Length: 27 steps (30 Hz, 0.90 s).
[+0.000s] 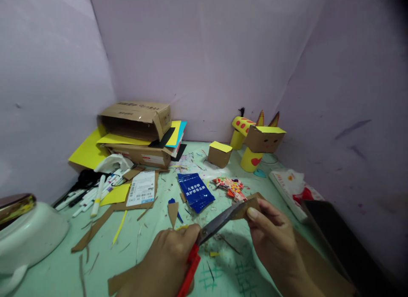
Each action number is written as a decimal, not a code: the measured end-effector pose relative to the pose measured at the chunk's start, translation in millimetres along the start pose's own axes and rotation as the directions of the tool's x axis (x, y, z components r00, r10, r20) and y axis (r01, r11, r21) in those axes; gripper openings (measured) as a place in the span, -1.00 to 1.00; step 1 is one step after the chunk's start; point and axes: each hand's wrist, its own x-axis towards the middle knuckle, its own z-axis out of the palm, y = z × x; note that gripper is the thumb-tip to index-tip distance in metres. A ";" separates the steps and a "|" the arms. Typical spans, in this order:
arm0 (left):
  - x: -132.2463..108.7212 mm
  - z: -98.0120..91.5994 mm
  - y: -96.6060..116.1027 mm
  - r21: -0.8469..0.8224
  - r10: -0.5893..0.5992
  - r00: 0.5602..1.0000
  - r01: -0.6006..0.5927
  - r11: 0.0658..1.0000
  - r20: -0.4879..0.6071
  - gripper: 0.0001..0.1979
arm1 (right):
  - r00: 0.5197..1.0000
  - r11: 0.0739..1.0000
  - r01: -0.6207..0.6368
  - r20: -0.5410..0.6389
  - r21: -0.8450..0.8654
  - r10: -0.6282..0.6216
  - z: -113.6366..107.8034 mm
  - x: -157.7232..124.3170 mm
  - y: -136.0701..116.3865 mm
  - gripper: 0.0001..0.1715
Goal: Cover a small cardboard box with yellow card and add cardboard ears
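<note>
My left hand (162, 256) is wrapped round the red handles of a pair of scissors (219, 224), whose grey blades point up and to the right. Pinched between the thumb and fingers of my right hand (277, 235) is a small piece of brown cardboard (242, 212). The blade tips reach this piece and overlap its left edge. Just beyond the blades lie a shiny blue wrapper (196, 192) and some colourful patterned paper (232, 187). A pointed cardboard cutout (172, 213) rests on the table near my left hand.
Cardboard boxes (137, 118) and coloured sheets are stacked at the back left, with white markers (97, 195) in front. A cardboard-and-yellow animal figure (266, 139) and a small box (219, 155) stand at the back. A white pot (32, 233) sits left. Scraps litter the green tabletop (219, 284).
</note>
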 end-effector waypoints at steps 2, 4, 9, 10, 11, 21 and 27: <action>-1.2 6.4 -2.8 -0.067 0.006 0.996 -0.012 0.998 -0.093 -0.64 | 1.000 1.000 -0.005 -0.001 -0.018 0.005 -0.4 0.0 -0.5 -0.72; -1.4 13.5 -5.0 -0.118 0.007 0.986 -0.027 0.993 -0.167 -0.73 | 1.000 0.999 -0.011 -0.018 -0.040 0.010 -1.4 -0.4 -0.8 -0.72; 3.4 18.3 -10.3 -0.168 0.018 0.972 -0.059 0.984 -0.236 -0.91 | 0.997 0.998 -0.049 -0.058 -0.026 0.048 -0.6 -1.5 -0.3 -0.69; 5.0 15.1 -12.4 -0.158 -0.003 0.969 -0.038 0.987 -0.249 -0.91 | 0.997 0.998 -0.062 -0.043 -0.021 0.061 0.6 -1.4 -0.2 -0.70; 6.7 10.8 -15.2 -0.134 -0.043 0.964 0.008 0.991 -0.261 -0.90 | 0.997 0.997 -0.078 -0.026 -0.017 0.077 2.2 -1.0 -0.3 -0.71; 12.9 -27.6 -54.8 0.335 -0.523 0.825 0.565 0.754 -0.213 -0.64 | 0.968 0.959 -0.250 0.017 0.134 0.250 19.2 2.5 -7.4 -0.71; 10.2 -22.1 -26.6 0.132 -0.377 0.809 0.479 0.868 -0.451 -0.52 | 0.951 0.939 -0.309 0.023 0.150 0.309 21.2 -7.5 3.4 -0.70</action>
